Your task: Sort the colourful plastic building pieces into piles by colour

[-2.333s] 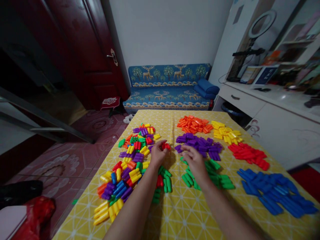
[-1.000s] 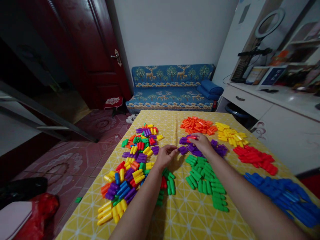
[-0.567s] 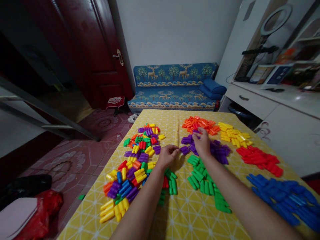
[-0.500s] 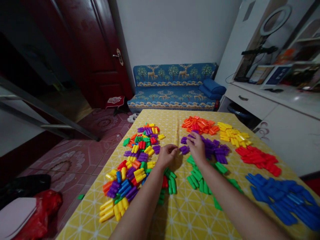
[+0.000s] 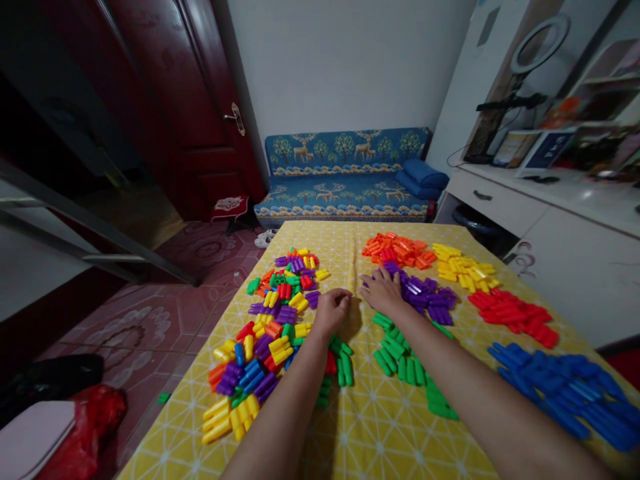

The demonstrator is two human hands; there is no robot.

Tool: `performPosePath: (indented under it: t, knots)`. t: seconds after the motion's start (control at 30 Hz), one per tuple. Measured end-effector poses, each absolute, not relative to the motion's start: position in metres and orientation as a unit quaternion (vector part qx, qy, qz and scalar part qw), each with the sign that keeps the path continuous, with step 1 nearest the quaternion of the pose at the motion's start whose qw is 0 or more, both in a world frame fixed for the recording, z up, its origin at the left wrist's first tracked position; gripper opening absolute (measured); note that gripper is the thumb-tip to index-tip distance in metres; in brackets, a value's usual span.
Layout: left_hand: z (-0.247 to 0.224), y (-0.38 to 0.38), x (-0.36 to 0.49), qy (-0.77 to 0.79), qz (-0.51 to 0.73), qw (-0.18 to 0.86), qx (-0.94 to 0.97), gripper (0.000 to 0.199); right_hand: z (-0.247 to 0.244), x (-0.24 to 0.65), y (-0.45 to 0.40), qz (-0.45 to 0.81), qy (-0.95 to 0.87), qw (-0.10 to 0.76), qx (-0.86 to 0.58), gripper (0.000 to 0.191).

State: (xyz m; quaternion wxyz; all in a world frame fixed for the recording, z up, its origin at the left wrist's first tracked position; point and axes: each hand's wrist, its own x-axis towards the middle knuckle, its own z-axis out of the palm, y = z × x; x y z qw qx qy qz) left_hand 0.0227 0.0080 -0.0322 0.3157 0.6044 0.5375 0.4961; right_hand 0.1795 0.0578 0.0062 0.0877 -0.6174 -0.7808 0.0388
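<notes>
Tabletop (image 5: 360, 427), yellow-clothed: running out of view at bottom, both forearms being cut off there too. Blue pile (image 5: 560, 383): lying to the right hand's near right, beyond the forearm. Green pile (image 5: 395, 347): lying nearer than the right hand, the right forearm hiding part. Mixed-colour pile (image 5: 265, 333): spreading leftward of the left hand, its near-right portion being blocked by the left forearm. Left hand (image 5: 334, 310): fingers curling inward; cannot tell whether they are holding anything. Right hand (image 5: 383, 291): lying flat, fingers spreading, covering one end of the purple pile (image 5: 425, 293). Red pile (image 5: 515, 317), yellow pile (image 5: 465, 267): sitting rightward of it. Orange pile (image 5: 403, 250): lying just beyond. Sofa (image 5: 340, 177): standing farthest.
</notes>
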Motion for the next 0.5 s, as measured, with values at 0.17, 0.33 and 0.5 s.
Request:
performPosePath:
  t: [0.17, 0.33, 0.5]
  knots:
    - [-0.036, 0.011, 0.022, 0.534, 0.5, 0.318, 0.603, 0.021, 0.019, 0.186, 0.051, 0.038, -0.768, 0.088, -0.633, 0.037]
    - [-0.025, 0.007, 0.022, 0.536, 0.527, 0.309, 0.583, 0.022, 0.007, 0.156, 0.015, 0.167, -0.718, 0.404, -0.542, 0.041]
    - [-0.016, 0.003, 0.02, 0.562, 0.574, 0.244, 0.544, 0.024, -0.04, 0.116, -0.036, 0.365, -0.515, 0.601, -0.49, 0.047]
